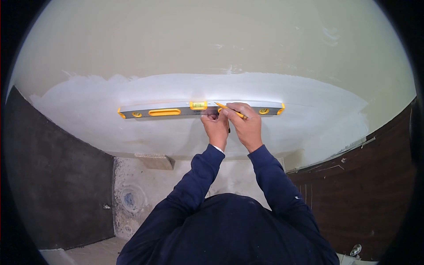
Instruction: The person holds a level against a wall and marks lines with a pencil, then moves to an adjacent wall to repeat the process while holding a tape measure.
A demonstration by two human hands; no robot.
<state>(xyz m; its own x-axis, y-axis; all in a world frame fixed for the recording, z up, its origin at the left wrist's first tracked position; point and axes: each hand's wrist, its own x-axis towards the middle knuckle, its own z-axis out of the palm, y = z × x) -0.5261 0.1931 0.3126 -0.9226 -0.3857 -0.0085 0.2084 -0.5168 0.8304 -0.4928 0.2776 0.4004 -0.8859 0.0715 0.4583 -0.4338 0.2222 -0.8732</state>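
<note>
Where the fingers grip: the right hand's fingers [233, 108] are closed round a yellow pencil [223, 107], whose tip rests near the top edge of the spirit level [164, 112].
Left fingers [212, 118]: bent, tips pressed to the level's lower edge; whether they clasp it I cannot tell.
Hands: left hand [216, 129] and right hand [248, 129] side by side, touching, just right of the centre vial [198, 105].
Spirit level: grey with yellow ends and handhold, lying horizontal and flat against the wall [176, 39].
Wall: pale cream above, with a broad white plastered patch [309, 110] behind the level.
Sleeves [196, 181]: navy, both arms raised.
Surroundings: dark panels [57, 176] to left and right; speckled floor [141, 194] below.
</note>
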